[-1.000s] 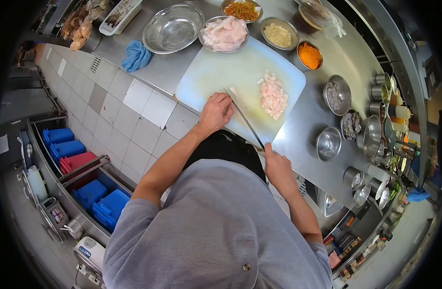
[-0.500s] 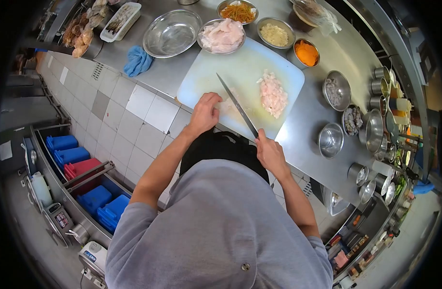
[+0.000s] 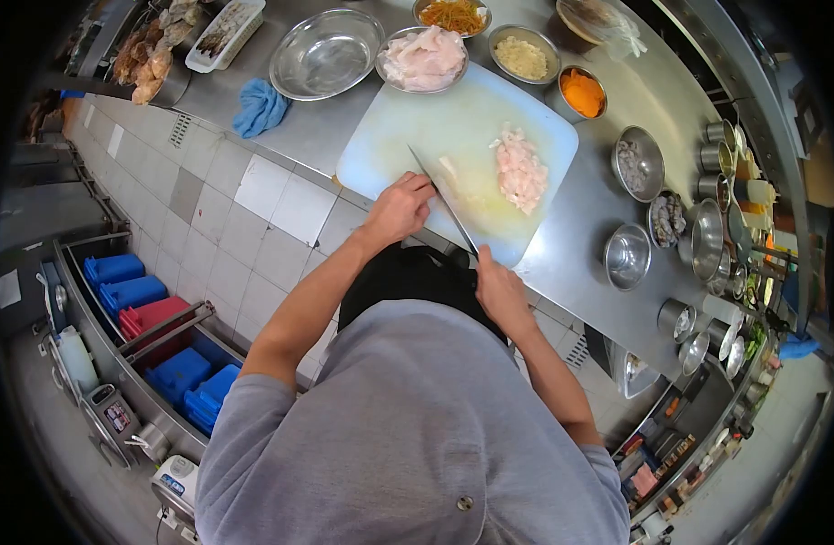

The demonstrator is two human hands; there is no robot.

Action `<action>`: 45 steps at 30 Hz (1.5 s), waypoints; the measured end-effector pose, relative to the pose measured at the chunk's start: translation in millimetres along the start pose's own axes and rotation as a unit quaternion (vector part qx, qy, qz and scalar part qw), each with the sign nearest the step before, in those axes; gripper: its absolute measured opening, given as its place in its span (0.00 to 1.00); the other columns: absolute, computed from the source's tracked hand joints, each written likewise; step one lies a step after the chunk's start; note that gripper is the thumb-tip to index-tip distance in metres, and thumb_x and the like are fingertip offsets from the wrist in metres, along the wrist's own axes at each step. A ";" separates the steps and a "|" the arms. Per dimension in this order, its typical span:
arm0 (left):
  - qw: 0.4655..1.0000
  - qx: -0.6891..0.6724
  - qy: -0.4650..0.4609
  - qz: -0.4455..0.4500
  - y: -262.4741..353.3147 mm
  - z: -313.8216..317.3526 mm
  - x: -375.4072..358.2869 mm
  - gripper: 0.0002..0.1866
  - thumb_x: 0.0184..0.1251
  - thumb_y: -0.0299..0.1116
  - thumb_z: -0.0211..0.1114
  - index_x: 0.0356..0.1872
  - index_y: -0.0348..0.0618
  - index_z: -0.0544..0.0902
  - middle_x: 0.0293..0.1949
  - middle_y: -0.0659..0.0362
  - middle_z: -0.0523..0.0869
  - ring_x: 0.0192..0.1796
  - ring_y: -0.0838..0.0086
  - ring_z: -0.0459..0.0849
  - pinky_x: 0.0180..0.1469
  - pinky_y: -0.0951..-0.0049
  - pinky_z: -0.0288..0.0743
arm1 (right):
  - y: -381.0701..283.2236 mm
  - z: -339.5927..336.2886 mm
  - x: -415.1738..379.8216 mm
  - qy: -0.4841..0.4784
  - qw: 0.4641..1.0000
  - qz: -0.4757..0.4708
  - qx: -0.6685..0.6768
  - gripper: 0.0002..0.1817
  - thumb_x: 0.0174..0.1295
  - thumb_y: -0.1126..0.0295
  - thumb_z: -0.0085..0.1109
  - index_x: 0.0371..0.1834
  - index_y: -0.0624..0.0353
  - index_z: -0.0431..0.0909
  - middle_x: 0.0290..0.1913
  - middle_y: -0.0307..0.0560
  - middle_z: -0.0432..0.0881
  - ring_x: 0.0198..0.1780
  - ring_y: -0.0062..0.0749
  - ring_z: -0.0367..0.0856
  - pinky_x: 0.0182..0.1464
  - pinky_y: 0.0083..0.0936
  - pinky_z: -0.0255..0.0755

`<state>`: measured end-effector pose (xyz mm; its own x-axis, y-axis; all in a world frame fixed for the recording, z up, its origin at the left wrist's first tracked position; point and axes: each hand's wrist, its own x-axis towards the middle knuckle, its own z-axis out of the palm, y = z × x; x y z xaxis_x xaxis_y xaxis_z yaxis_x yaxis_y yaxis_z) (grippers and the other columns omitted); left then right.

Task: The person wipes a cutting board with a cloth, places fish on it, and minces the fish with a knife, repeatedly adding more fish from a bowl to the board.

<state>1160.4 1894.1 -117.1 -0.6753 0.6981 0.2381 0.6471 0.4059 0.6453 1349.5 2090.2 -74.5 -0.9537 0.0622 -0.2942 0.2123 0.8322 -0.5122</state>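
My right hand [image 3: 500, 289] is wrapped round the handle of a long knife [image 3: 446, 207], whose blade slants up and left over the cutting board [image 3: 371, 150]. My left hand [image 3: 400, 211] has its fingers bent together at the board's near left edge, beside the blade; what lies under the fingertips is hidden. A thin pale strip of meat [image 3: 449, 167] lies just right of the blade. Farther right is a pile of chopped pale meat [image 3: 520, 173]. A bowl of larger pale meat pieces [image 3: 423, 60] stands at the board's far edge.
An empty metal bowl [image 3: 327, 56] and a blue cloth [image 3: 261, 108] are at the back left. Bowls with shredded orange food [image 3: 451, 15], chopped pale yellow food [image 3: 521, 57] and an orange ingredient [image 3: 582, 94] stand behind the board. Several metal bowls [image 3: 627, 257] line the right side.
My right hand has shifted slightly left and down with the knife. My left hand has moved a little right, nearer the blade. The pale strip now shows to the blade's right.
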 end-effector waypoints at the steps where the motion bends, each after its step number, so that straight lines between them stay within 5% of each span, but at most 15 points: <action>1: 1.000 -0.007 0.002 0.003 0.3 0.8 0.0 0.14 0.55 0.16 0.66 0.44 0.36 0.86 0.47 0.51 0.87 0.53 0.52 0.84 0.56 0.57 0.83 | -3.4 4.0 13.0 0.011 1.000 -0.006 0.013 0.11 0.79 0.71 0.54 0.57 0.61 0.66 0.30 0.69 0.85 0.36 0.75 0.84 0.37 0.66 0.74; 16: 0.999 0.026 0.040 0.021 2.6 4.2 -13.1 0.11 0.55 0.19 0.69 0.41 0.36 0.84 0.44 0.51 0.85 0.50 0.53 0.84 0.54 0.58 0.83 | -28.2 -34.5 -33.7 -0.001 1.000 -0.001 0.002 0.11 0.78 0.73 0.54 0.56 0.64 0.67 0.30 0.69 0.84 0.34 0.75 0.83 0.36 0.64 0.73; 24: 1.000 0.005 -0.008 0.010 0.1 -3.6 -10.9 0.10 0.55 0.18 0.69 0.39 0.36 0.85 0.42 0.50 0.86 0.50 0.52 0.84 0.54 0.59 0.82 | -17.4 8.8 15.9 0.031 0.999 -0.032 -0.017 0.12 0.77 0.72 0.56 0.56 0.63 0.66 0.29 0.66 0.84 0.33 0.73 0.84 0.36 0.63 0.74; 27: 0.996 -0.055 0.062 0.016 -3.1 -1.2 -14.1 0.12 0.55 0.19 0.70 0.42 0.37 0.86 0.44 0.50 0.86 0.52 0.51 0.84 0.55 0.60 0.82 | -18.0 -7.1 9.8 0.042 0.999 -0.020 -0.012 0.11 0.77 0.71 0.57 0.54 0.62 0.66 0.29 0.65 0.84 0.33 0.73 0.83 0.35 0.62 0.74; 30: 0.999 -0.048 0.010 -0.019 -9.3 -7.2 -20.2 0.19 0.54 0.20 0.71 0.49 0.39 0.84 0.52 0.49 0.86 0.59 0.50 0.83 0.62 0.57 0.79 | -19.5 -14.7 -5.9 0.057 0.998 0.001 0.007 0.11 0.78 0.71 0.57 0.53 0.60 0.66 0.29 0.64 0.84 0.33 0.73 0.83 0.35 0.62 0.74; 36: 0.981 0.070 -0.079 0.164 -0.6 -39.9 29.4 0.30 0.54 0.27 0.72 0.63 0.41 0.79 0.67 0.51 0.80 0.69 0.52 0.76 0.73 0.49 0.68 | -10.7 -22.6 -29.3 0.076 0.993 0.078 0.052 0.11 0.78 0.70 0.57 0.53 0.60 0.67 0.33 0.65 0.87 0.36 0.71 0.85 0.37 0.60 0.76; 39: 0.965 0.047 -0.155 0.207 -15.6 -29.0 56.7 0.29 0.55 0.29 0.73 0.62 0.41 0.81 0.66 0.51 0.81 0.69 0.53 0.77 0.73 0.50 0.69 | 2.2 -21.0 -40.2 0.097 0.987 0.101 0.072 0.11 0.79 0.69 0.57 0.53 0.61 0.67 0.36 0.67 0.88 0.38 0.72 0.86 0.38 0.60 0.77; 42: 0.963 0.051 -0.226 0.139 -17.5 -24.9 76.4 0.24 0.55 0.31 0.75 0.55 0.40 0.84 0.60 0.51 0.84 0.66 0.53 0.80 0.70 0.53 0.73 | 8.3 -23.1 -52.2 0.107 0.984 0.122 0.078 0.11 0.79 0.69 0.57 0.53 0.62 0.68 0.36 0.67 0.88 0.38 0.72 0.85 0.39 0.61 0.77; 45: 0.982 0.035 -0.151 0.105 -24.0 -6.7 76.4 0.18 0.58 0.35 0.77 0.48 0.39 0.85 0.52 0.49 0.86 0.59 0.51 0.83 0.63 0.55 0.78 | 6.3 -22.4 -65.6 0.115 0.981 0.137 0.081 0.11 0.78 0.69 0.58 0.53 0.63 0.69 0.34 0.67 0.88 0.37 0.73 0.85 0.38 0.61 0.76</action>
<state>1090.9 1933.7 -109.5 -0.3962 0.9092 0.1279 0.7907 0.2670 0.5509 1408.6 2103.7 -40.3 -0.8752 0.4088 -0.2587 0.4803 0.6696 -0.5665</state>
